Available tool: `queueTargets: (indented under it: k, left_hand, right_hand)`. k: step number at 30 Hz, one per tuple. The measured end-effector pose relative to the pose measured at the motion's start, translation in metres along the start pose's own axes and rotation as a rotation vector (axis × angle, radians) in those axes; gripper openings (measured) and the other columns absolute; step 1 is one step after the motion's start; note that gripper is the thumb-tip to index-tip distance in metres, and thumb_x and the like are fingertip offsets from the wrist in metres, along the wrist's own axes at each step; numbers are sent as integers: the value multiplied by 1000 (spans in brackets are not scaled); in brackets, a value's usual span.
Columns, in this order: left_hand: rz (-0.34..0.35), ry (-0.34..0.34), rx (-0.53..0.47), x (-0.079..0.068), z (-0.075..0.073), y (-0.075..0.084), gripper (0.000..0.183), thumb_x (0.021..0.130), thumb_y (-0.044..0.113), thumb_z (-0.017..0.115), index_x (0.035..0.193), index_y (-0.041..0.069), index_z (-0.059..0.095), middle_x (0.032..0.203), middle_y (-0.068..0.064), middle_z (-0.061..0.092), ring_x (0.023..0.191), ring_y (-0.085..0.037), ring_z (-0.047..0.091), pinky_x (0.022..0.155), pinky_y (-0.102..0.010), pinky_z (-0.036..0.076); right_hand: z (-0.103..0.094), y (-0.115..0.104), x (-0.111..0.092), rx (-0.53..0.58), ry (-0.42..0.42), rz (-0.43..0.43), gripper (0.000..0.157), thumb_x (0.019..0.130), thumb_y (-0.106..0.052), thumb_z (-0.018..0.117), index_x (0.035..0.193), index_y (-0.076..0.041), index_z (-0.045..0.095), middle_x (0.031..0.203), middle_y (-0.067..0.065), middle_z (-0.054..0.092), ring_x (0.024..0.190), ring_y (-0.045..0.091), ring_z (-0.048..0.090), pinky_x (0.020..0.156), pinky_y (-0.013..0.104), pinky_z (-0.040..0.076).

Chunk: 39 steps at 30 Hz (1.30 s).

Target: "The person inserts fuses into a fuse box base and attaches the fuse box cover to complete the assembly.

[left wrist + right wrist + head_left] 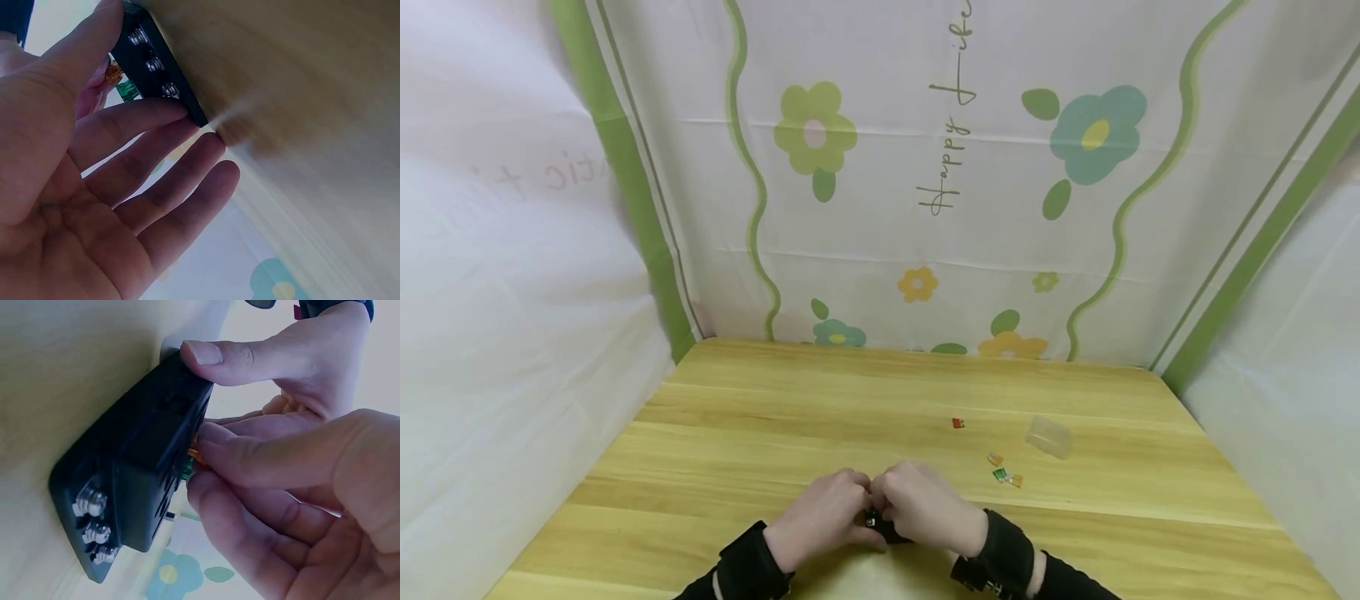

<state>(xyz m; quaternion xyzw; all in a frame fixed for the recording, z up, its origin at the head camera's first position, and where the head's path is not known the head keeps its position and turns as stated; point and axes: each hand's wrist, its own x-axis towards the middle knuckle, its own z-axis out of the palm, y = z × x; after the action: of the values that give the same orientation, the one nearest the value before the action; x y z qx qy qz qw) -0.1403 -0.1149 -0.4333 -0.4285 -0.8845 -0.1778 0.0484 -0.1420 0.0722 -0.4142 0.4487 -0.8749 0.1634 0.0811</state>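
Observation:
A black fuse block with metal screw terminals along its side sits at the table surface, largely covered by the hands in the head view. My left hand grips it, thumb at one end and fingertips at the other edge. Over its top, my right hand pinches an orange blade fuse between thumb and fingers, right at the slots. Beside that, a green blade fuse stands in the block, partly hidden by the fingertips.
Loose blade fuses lie ahead and to the right: a red one, a green one and two orange ones, the farther apart from the nearer. Behind them is a clear plastic box. White printed curtains enclose the wooden table.

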Motion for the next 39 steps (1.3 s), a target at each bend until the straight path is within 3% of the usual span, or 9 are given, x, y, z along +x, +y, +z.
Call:
queueTargets:
  k: [7,16,25,39]
  left_hand:
    - [-10,-20,-18,0,1,0,29,73,49,75,78,22,67,78,15,51,67,1,43,56,-12,34]
    - [-8,-23,-1,2,1,0,30,73,50,74,78,21,67,76,14,50,65,1,42,54,-12,33]
    - [-6,-22,-8,1,-2,2,29,73,48,75,77,20,67,76,14,49,64,-1,41,53,-13,32]
    - [-10,-40,-11,1,-1,-1,29,73,49,74,81,22,69,78,15,51,65,1,42,55,-13,34]
  right_hand:
    - [3,2,2,91,4,7,30,65,12,61,61,-17,54,59,-14,37,53,-1,26,48,10,22]
    - [-1,5,3,105,-45,-10,26,72,8,69,66,-17,62,65,-14,52,56,-3,39,54,8,34]
    - [-5,1,3,46,-54,-66,26,77,0,70,61,-17,59,58,-14,35,55,0,24,51,10,22]
    - [-3,-1,6,50,-56,53,39,69,9,62,53,-22,45,56,-13,26,51,2,18,44,16,16]
